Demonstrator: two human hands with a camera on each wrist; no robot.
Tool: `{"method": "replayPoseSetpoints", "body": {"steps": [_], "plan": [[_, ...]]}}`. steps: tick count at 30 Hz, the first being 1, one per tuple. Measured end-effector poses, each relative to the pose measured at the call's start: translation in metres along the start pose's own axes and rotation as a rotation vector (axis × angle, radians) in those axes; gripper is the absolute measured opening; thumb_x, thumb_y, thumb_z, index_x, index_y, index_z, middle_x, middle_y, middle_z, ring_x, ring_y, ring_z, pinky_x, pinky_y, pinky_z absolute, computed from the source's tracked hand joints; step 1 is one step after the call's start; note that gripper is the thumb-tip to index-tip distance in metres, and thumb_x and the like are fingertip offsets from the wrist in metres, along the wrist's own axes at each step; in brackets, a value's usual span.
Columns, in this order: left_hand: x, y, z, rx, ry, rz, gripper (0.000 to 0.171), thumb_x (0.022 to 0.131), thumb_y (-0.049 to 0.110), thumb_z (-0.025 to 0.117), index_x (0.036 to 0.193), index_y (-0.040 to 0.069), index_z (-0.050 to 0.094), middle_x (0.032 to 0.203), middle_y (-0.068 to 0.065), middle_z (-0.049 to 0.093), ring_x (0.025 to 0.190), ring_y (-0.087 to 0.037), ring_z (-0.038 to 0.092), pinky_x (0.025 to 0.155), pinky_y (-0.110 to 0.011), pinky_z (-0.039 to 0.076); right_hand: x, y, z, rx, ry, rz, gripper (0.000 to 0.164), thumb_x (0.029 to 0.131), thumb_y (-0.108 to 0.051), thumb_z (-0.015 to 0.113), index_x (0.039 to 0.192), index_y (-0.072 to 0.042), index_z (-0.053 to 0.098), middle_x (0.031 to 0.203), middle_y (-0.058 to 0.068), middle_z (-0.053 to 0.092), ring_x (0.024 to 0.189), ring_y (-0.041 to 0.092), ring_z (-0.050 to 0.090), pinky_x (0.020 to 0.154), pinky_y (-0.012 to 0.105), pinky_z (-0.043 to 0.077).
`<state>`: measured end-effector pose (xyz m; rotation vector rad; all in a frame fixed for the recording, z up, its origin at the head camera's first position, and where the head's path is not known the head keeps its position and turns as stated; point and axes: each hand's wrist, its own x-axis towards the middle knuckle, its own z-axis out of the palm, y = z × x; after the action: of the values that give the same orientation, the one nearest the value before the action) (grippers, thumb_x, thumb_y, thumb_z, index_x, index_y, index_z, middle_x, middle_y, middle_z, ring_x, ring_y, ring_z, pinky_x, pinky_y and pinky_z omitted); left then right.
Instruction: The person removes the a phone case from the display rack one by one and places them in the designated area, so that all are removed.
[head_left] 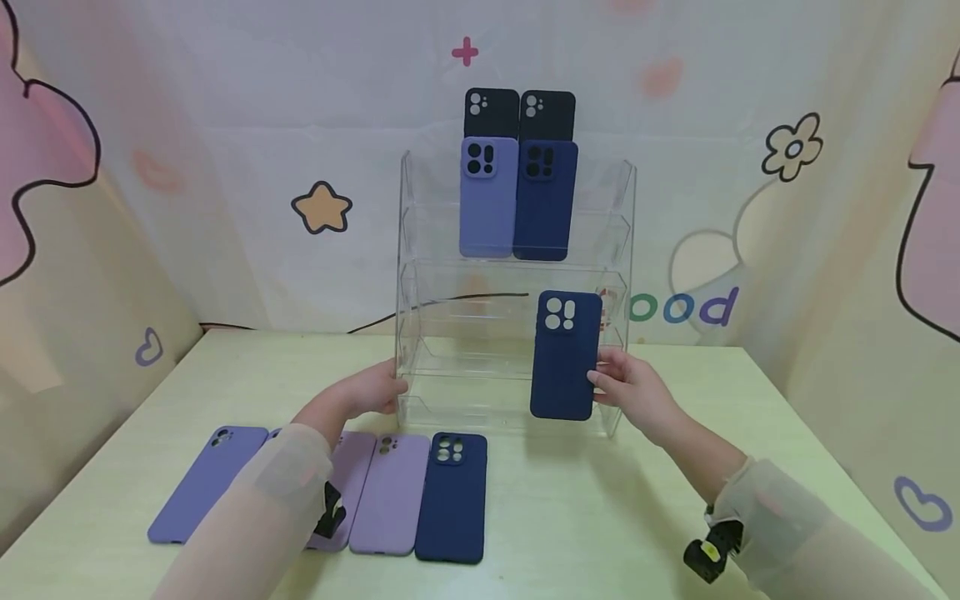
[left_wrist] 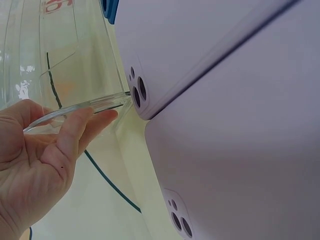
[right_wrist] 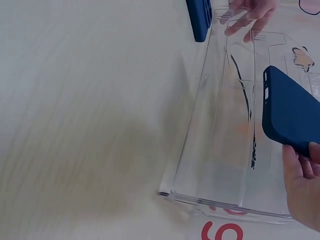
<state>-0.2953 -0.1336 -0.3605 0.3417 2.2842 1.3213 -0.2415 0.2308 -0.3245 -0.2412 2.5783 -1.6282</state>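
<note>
Upright on the table is a clear tiered display rack (head_left: 457,367). My left hand (head_left: 371,387) grips its left side panel; in the left wrist view, the fingers (left_wrist: 75,127) pinch the panel's edge. My right hand (head_left: 637,392) holds a dark blue phone case (head_left: 566,358) by its right edge, in front of the rack's lower right tiers. Higher in the rack, a periwinkle phone case (head_left: 487,217) and a navy phone case (head_left: 546,217) stand side by side. Two black phone cases (head_left: 491,112) rise behind them.
Several phone cases lie in a row at the table's front left, among them a lilac case (head_left: 388,504), a dark blue case (head_left: 452,508) and a periwinkle case (head_left: 210,483). My left sleeve (head_left: 255,517) covers part of the row. A printed curtain (head_left: 300,100) hangs behind the rack.
</note>
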Motion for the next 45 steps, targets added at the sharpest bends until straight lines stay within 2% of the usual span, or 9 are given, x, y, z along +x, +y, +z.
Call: {"method": "replayPoseSetpoints", "body": {"steps": [5, 12, 19, 21, 29, 31, 38, 42, 45], "plan": [[-0.001, 0.001, -0.001, -0.005, 0.013, 0.001, 0.063, 0.092, -0.001, 0.031, 0.149, 0.002, 0.002, 0.057, 0.004, 0.033, 0.044, -0.008, 0.025, 0.048, -0.022, 0.029, -0.006, 0.0, 0.002, 0.037, -0.028, 0.036, 0.044, 0.098, -0.01, 0.048, 0.136, 0.008, 0.036, 0.124, 0.027, 0.051, 0.11, 0.035, 0.055, 0.086, 0.038, 0.049], [-0.002, 0.001, -0.001, 0.012, -0.004, 0.006, 0.062, 0.093, 0.0, 0.031, 0.148, 0.0, 0.002, 0.054, 0.005, 0.027, 0.043, -0.008, 0.026, 0.049, -0.024, 0.029, -0.017, 0.005, 0.008, 0.038, -0.042, 0.059, 0.042, 0.097, -0.009, 0.049, 0.133, 0.009, 0.038, 0.12, 0.026, 0.054, 0.105, 0.033, 0.058, 0.084, 0.039, 0.05], [-0.002, 0.001, -0.001, 0.007, 0.002, -0.004, 0.062, 0.093, 0.0, 0.032, 0.149, 0.002, 0.005, 0.055, 0.005, 0.029, 0.043, -0.008, 0.027, 0.048, -0.023, 0.029, -0.026, 0.01, 0.013, 0.032, -0.06, 0.081, 0.044, 0.096, -0.01, 0.051, 0.133, 0.009, 0.039, 0.116, 0.024, 0.055, 0.102, 0.03, 0.059, 0.083, 0.039, 0.051], [-0.002, 0.001, -0.001, 0.002, 0.003, -0.002, 0.062, 0.093, -0.001, 0.032, 0.149, 0.002, 0.005, 0.057, 0.004, 0.035, 0.043, -0.008, 0.026, 0.048, -0.023, 0.029, -0.029, 0.013, 0.013, 0.042, -0.07, 0.085, 0.044, 0.096, -0.01, 0.052, 0.133, 0.009, 0.039, 0.115, 0.023, 0.056, 0.101, 0.029, 0.059, 0.083, 0.04, 0.051], [-0.001, 0.002, 0.0, 0.002, -0.011, 0.009, 0.063, 0.093, 0.0, 0.032, 0.149, 0.004, 0.005, 0.063, -0.001, 0.039, 0.044, -0.009, 0.026, 0.049, -0.025, 0.029, -0.042, 0.022, 0.017, 0.073, -0.111, 0.094, 0.043, 0.095, -0.007, 0.052, 0.131, 0.013, 0.038, 0.108, 0.019, 0.058, 0.097, 0.026, 0.059, 0.082, 0.041, 0.051], [-0.002, 0.002, -0.001, 0.007, -0.007, 0.007, 0.063, 0.093, -0.001, 0.032, 0.149, 0.003, 0.004, 0.067, -0.002, 0.043, 0.044, -0.009, 0.026, 0.049, -0.024, 0.03, -0.045, 0.024, 0.02, 0.084, -0.13, 0.1, 0.042, 0.095, -0.007, 0.052, 0.13, 0.014, 0.039, 0.106, 0.018, 0.059, 0.095, 0.025, 0.059, 0.082, 0.041, 0.051], [-0.003, 0.002, -0.001, 0.019, -0.006, 0.004, 0.063, 0.093, 0.0, 0.032, 0.149, 0.002, 0.004, 0.054, 0.005, 0.03, 0.043, -0.009, 0.027, 0.051, -0.025, 0.031, -0.053, 0.033, 0.028, 0.118, -0.165, 0.144, 0.042, 0.094, -0.006, 0.053, 0.129, 0.015, 0.039, 0.101, 0.015, 0.059, 0.093, 0.024, 0.061, 0.08, 0.042, 0.052], [-0.003, 0.003, -0.001, 0.001, -0.014, 0.01, 0.062, 0.093, -0.001, 0.031, 0.149, 0.003, 0.005, 0.059, 0.001, 0.035, 0.044, -0.01, 0.026, 0.05, -0.025, 0.03, -0.058, 0.037, 0.032, 0.135, -0.19, 0.148, 0.043, 0.094, -0.005, 0.053, 0.128, 0.017, 0.038, 0.098, 0.014, 0.059, 0.093, 0.024, 0.061, 0.079, 0.042, 0.052], [-0.003, 0.002, -0.001, -0.006, -0.008, 0.005, 0.063, 0.093, 0.0, 0.032, 0.149, 0.003, 0.004, 0.072, -0.007, 0.047, 0.045, -0.01, 0.026, 0.05, -0.024, 0.031, -0.061, 0.042, 0.034, 0.15, -0.215, 0.136, 0.042, 0.093, -0.005, 0.054, 0.125, 0.018, 0.038, 0.096, 0.013, 0.06, 0.092, 0.023, 0.061, 0.078, 0.042, 0.053]]}}
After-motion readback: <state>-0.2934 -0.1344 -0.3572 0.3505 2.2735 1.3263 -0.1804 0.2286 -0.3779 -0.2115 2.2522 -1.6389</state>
